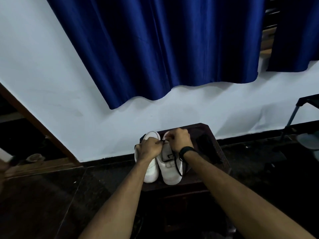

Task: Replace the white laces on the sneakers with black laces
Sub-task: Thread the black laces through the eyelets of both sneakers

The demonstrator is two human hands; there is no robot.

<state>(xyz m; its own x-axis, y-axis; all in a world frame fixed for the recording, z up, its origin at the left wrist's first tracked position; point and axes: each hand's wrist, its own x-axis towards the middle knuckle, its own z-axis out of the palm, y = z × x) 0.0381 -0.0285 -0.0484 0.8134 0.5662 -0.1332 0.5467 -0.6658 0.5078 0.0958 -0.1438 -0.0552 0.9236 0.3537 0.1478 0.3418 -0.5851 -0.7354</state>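
Two white sneakers stand side by side on a small dark table (214, 152), toes toward me. My left hand (149, 149) lies over the left sneaker (151, 171) and pinches a black lace (177, 165) near the top of the right sneaker (170, 175). My right hand (179, 138), with a black band on its wrist, grips the same lace just above the right sneaker's opening. A length of the black lace hangs down along the right sneaker's side. The upper eyelets are hidden by my hands.
A dark flat object (205, 144) lies on the table to the right of the sneakers. A white wall with a blue curtain (164, 49) rises behind. A metal stand leg (291, 121) is at the right, and a wooden door frame (34, 125) at the left. The floor is dark.
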